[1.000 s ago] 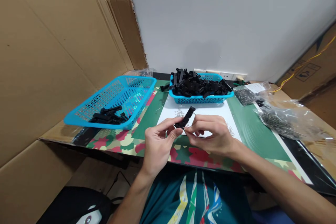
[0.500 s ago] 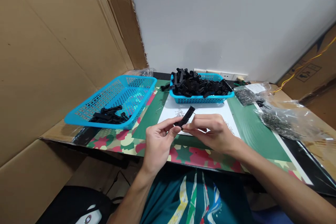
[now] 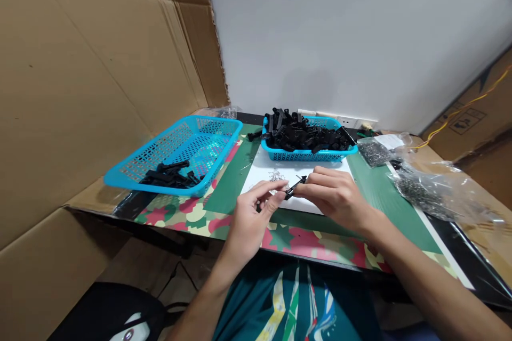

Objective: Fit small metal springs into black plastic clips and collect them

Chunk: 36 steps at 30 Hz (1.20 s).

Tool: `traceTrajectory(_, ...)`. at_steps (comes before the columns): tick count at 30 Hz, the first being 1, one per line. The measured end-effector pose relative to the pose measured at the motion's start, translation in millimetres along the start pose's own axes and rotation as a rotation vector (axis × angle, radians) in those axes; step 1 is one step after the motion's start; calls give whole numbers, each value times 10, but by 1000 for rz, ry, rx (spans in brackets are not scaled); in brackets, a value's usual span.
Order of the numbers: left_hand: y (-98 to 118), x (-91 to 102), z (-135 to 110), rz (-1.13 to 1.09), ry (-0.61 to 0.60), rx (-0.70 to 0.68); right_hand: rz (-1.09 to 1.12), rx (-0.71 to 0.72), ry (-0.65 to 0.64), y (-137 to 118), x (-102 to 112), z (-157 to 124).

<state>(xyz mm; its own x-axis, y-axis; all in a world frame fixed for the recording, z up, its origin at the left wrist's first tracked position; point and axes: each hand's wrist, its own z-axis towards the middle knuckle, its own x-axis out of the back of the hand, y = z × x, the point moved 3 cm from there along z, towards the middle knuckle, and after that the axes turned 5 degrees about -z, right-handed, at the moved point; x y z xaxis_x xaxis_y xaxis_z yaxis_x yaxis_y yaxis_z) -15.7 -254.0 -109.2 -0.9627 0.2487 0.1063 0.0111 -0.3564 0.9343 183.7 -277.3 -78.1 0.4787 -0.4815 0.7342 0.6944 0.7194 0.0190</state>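
Observation:
Between my two hands is a small black plastic part (image 3: 295, 186), long and narrow, tilted up to the right. My left hand (image 3: 256, 213) pinches its lower left end between thumb and forefinger. On its other end, the fingers of my right hand (image 3: 336, 192) are closed around the part. A thin metal piece sticks out near the part's top. Small metal wire pieces (image 3: 277, 175) lie on a white sheet (image 3: 256, 170) just beyond my hands.
A blue basket (image 3: 308, 156) heaped with black parts stands at the back. Another blue basket (image 3: 136, 165) at left holds several black parts. Clear bags of metal pieces (image 3: 424, 194) lie at right. Cardboard (image 3: 80, 90) walls off the left side.
The black part has turned from nearly face-on to a thin, edge-on view. Both hands have shifted slightly right, and my right fingers now cover more of it.

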Motion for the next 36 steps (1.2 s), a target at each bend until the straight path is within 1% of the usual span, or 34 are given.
traceTrajectory(3,20,-14,-40,127,65,-92,30,-25,-38,50,-16,-21)
traceTrajectory(7,67,-64,-73,284,70,-157,146,-57,-80,148,23,-42)
traceTrajectory(9,82,-83,-81,328,65,-178,187,-169,-72,251,64,-55)
traceTrajectory(11,76,-102,-89,349,43,-196,161,-348,-73,376,86,-75)
traceTrajectory(13,52,-129,-99,372,-7,-217,102,-489,-133,470,68,-96)
traceTrajectory(14,35,-141,-103,391,-28,-223,78,-523,-186,494,44,-102)
traceTrajectory(16,0,-158,-109,441,-51,-220,57,-547,-292,508,-15,-108)
traceTrajectory(18,-28,-169,-110,484,-59,-209,54,-563,-359,499,-69,-110)
traceTrajectory(22,-39,-195,-112,510,-82,-217,-9,-549,-426,476,-168,-117)
traceTrajectory(25,-32,-215,-118,517,-79,-223,-108,-521,-509,471,-252,-132)
traceTrajectory(27,-25,-228,-123,531,-76,-231,-128,-529,-555,471,-287,-142)
traceTrajectory(29,-17,-238,-126,551,-72,-246,-73,-587,-538,474,-280,-145)
traceTrajectory(31,-12,-242,-127,569,-66,-259,79,-692,-442,477,-231,-139)
traceTrajectory(33,-14,-240,-128,577,-60,-265,343,-771,-294,461,-167,-120)
traceTrajectory(36,-23,-233,-133,572,-58,-267,802,-800,-98,394,-108,-75)
